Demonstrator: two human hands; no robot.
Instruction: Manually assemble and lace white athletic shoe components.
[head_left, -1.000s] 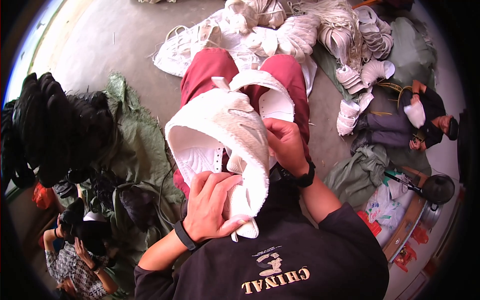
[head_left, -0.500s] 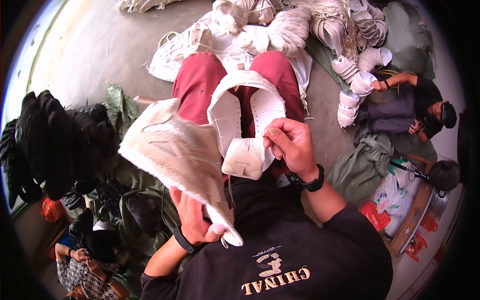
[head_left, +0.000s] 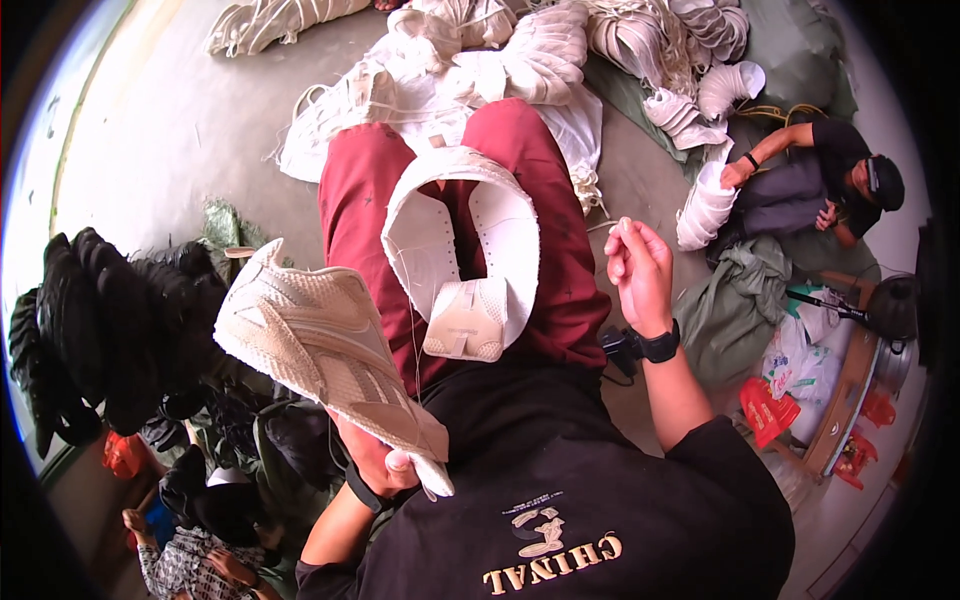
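My left hand [head_left: 372,452] is closed on the end of a cream-white shoe upper [head_left: 320,335], held out to the left with its mesh side panel showing. A second white shoe upper [head_left: 513,232] lies across my lap, opened into a U, with lace holes along its inner edges and its tongue [head_left: 466,320] toward me. A loose thread hangs by its left edge. To the right of it, my right hand [head_left: 642,268] is raised clear with thumb and fingers pinched together. Whatever thin thing may be in that pinch is too small to make out.
White uppers in bundles [head_left: 525,60] lie on white cloth ahead. Dark bundles [head_left: 95,330] are piled at left. One co-worker [head_left: 840,180] sits at right holding white uppers; another [head_left: 200,550] is at lower left. A wooden-edged table [head_left: 845,400] with bags stands at right.
My right hand has left the upper on my lap and moved right and up. The upper in my left hand has turned, showing more of its side. The co-worker at right has lowered one hand.
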